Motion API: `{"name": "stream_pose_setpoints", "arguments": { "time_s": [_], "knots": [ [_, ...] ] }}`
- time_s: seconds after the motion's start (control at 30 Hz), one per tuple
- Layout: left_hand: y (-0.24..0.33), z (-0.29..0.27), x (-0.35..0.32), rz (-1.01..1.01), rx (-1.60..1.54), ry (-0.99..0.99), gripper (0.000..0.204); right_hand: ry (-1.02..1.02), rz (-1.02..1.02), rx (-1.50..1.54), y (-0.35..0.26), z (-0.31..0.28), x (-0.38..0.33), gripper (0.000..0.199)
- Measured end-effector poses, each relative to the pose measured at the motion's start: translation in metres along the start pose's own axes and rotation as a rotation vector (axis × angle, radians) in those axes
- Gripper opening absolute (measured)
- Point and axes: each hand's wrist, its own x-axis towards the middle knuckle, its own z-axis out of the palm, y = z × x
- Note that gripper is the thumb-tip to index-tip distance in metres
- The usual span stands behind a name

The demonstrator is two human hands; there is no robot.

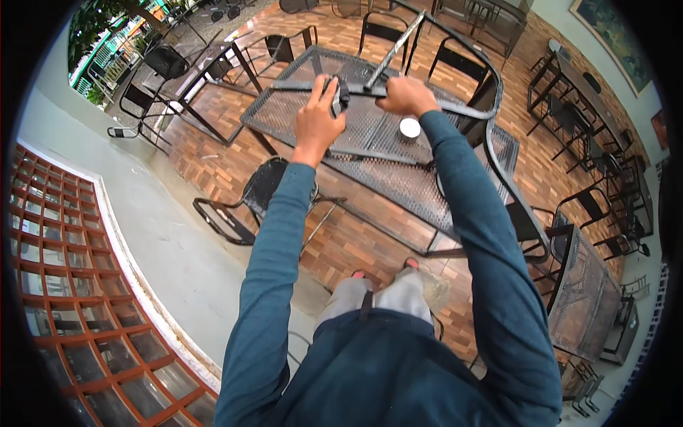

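A black metal chair frame point(491, 107) with a curved tube lies across the dark mesh-topped table point(377, 178) in front of me. My right hand point(409, 96) is closed around one of its bars, near the upper middle. To its left, my left hand point(320, 117) is closed on a small dark block-like thing point(343, 96), held beside the same bar; its kind is hard to make out. A worn, pale-streaked metal leg point(395, 50) rises slanting from the frame between the hands. Below my right hand, a round white-topped container point(410, 128) sits on the mesh.
A black chair point(267, 188) stands close on the left, by a pale wall point(163, 220) with a red-brown lattice point(78, 285). More chairs and tables point(583, 92) line the right side. Another mesh table point(587, 292) stands at lower right, over a wood-patterned floor point(341, 242).
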Motion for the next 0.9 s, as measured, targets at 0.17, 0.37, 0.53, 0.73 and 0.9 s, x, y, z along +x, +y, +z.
{"name": "stream_pose_setpoints", "arguments": {
  "time_s": [0.17, 0.37, 0.53, 0.73, 0.9],
  "knots": [
    [0.007, 0.013, 0.005, -0.064, 0.042, -0.005, 0.064, 0.102, -0.048, 0.001, 0.015, 0.008, 0.007, 0.044],
    [0.001, 0.009, 0.002, -0.016, 0.061, 0.029, 0.065, 0.112, -0.032, -0.039, 0.007, 0.013, 0.002, 0.042],
    [0.012, 0.006, 0.007, -0.069, 0.078, -0.039, 0.067, 0.103, -0.021, -0.016, 0.011, 0.011, 0.000, 0.041],
    [0.022, -0.007, 0.008, -0.122, 0.048, -0.071, 0.062, 0.095, -0.020, -0.033, 0.004, 0.005, -0.006, 0.041],
    [0.021, -0.008, 0.005, -0.140, 0.019, -0.080, 0.063, 0.079, -0.014, -0.034, -0.001, 0.003, -0.009, 0.041]
  ]
}}
